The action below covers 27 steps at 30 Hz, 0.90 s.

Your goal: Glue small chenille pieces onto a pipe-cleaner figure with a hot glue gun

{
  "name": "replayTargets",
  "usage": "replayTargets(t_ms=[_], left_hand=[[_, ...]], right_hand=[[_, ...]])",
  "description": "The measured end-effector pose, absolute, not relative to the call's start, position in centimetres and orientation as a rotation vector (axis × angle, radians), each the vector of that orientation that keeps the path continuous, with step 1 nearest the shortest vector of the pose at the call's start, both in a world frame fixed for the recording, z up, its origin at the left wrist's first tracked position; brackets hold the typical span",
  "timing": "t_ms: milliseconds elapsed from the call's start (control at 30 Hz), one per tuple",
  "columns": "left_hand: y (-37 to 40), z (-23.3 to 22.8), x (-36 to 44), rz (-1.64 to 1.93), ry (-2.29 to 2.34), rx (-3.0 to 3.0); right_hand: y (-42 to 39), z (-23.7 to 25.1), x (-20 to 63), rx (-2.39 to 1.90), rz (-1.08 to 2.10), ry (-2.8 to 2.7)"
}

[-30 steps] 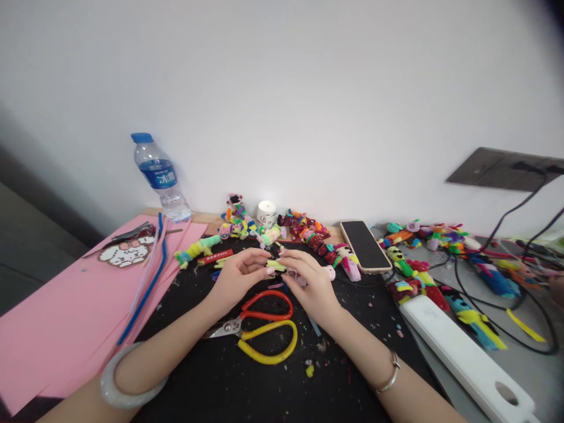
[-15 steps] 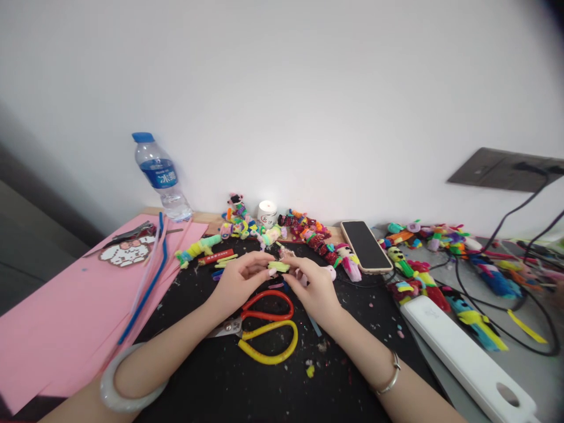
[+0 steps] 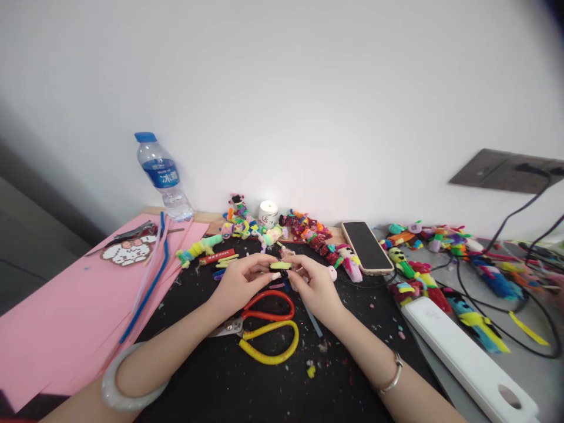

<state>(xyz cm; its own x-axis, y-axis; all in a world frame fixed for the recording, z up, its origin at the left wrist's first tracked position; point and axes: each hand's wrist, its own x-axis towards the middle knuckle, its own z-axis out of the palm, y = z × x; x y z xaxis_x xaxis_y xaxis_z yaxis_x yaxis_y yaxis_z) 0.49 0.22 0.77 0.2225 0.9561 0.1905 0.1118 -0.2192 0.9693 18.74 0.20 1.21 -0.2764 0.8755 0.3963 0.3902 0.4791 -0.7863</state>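
- Pink paper sheets point(image 3: 66, 311) are lying at far left, with a blue pipe cleaner point(image 3: 150, 282) resting across them.
- Water bottle point(image 3: 163, 176) is standing upright far left, by the wall.
- Left hand point(image 3: 240, 282) is pinching the left end of a small yellow-green piece point(image 3: 280, 265) between its fingertips.
- Yellow-green piece is sitting at centre, above the black mat point(image 3: 247, 382), between both hands.
- Scissors point(image 3: 264, 326) are lying just near of the hands.
- Right hand point(image 3: 315, 285) is pinching the piece's right end, fingers closed.
- Phone point(image 3: 366, 247) is lying face up to the right.
- White power strip point(image 3: 467, 355) is lying at near right.
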Motion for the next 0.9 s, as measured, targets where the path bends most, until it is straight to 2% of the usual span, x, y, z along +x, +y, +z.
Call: replayTargets(t_ms=[467,900], left_hand=[[0.29,0.62,0.37,1.165,1.042,1.612],[0.38,0.65,0.42,1.169,1.059,1.522]], right_hand=[[0.66,1.09,18.95,-0.963,0.819,-1.800],[0.28,1.36,18.51,-1.066,1.017,-1.686]])
